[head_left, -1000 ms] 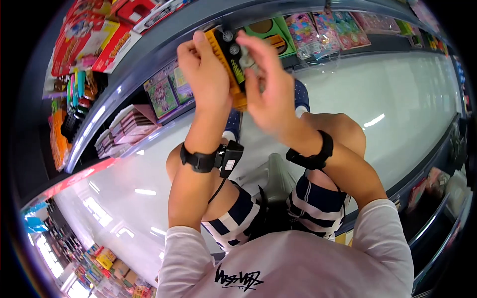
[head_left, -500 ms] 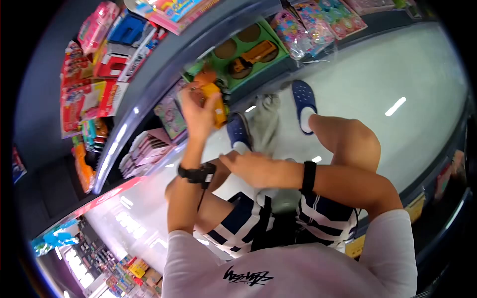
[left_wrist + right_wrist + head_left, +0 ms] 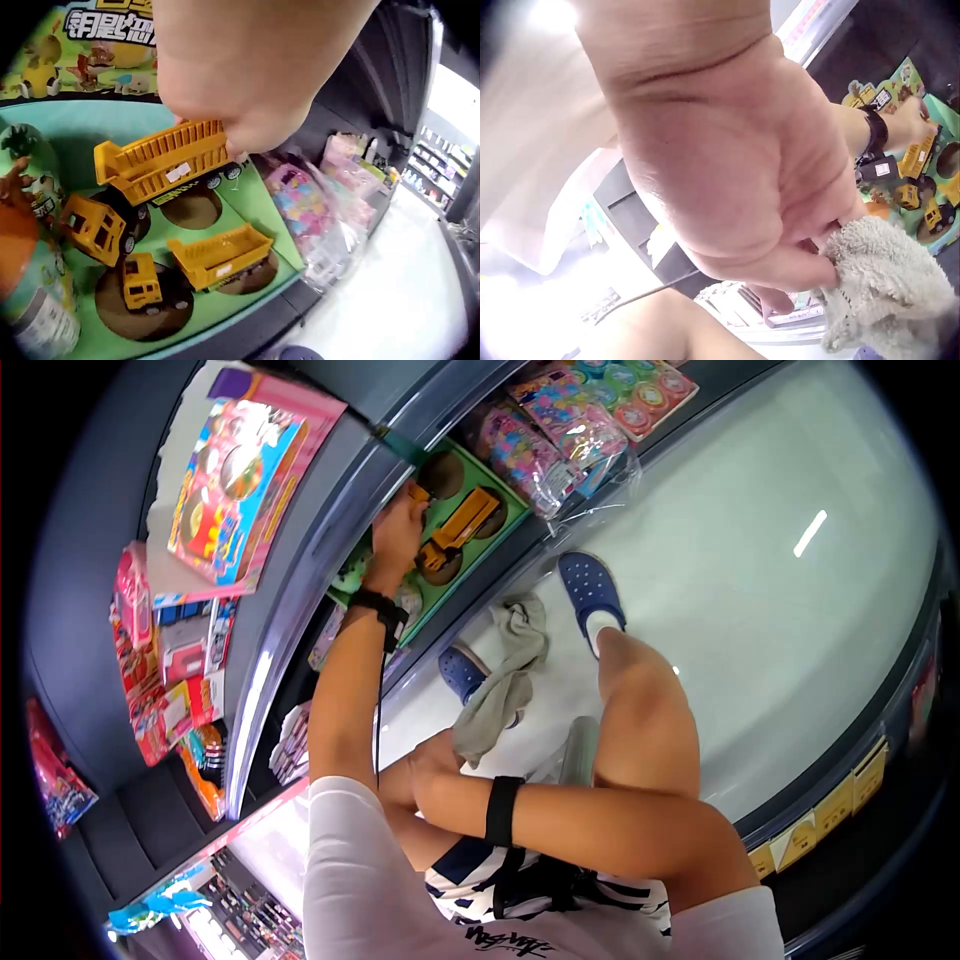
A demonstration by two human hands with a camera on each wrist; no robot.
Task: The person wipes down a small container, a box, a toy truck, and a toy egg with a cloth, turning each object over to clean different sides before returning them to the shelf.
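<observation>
My left hand [image 3: 398, 532] reaches over the green box [image 3: 436, 598]. In the left wrist view the left hand [image 3: 232, 82] grips the rear end of a large yellow dump truck [image 3: 176, 161], which lies tilted over the round holes of the tray. Beside it, a smaller yellow truck [image 3: 217, 259] lies across two holes. An orange-topped container [image 3: 19, 247] stands at the left. My right hand [image 3: 742, 172] pinches a grey-green cloth [image 3: 889, 289] between thumb and fingers; in the head view the cloth [image 3: 500, 700] hangs down by the knee.
Bagged colourful toys [image 3: 530, 455] lie on the shelf beside the box. Boxed toys [image 3: 240, 470] fill the upper shelf, behind its metal edge [image 3: 265, 630]. The feet in blue clogs [image 3: 590, 592] rest on the pale floor [image 3: 760, 610].
My left hand has carried the large truck away from the body onto the box. My right hand has left the truck and moved back to the knee with the cloth.
</observation>
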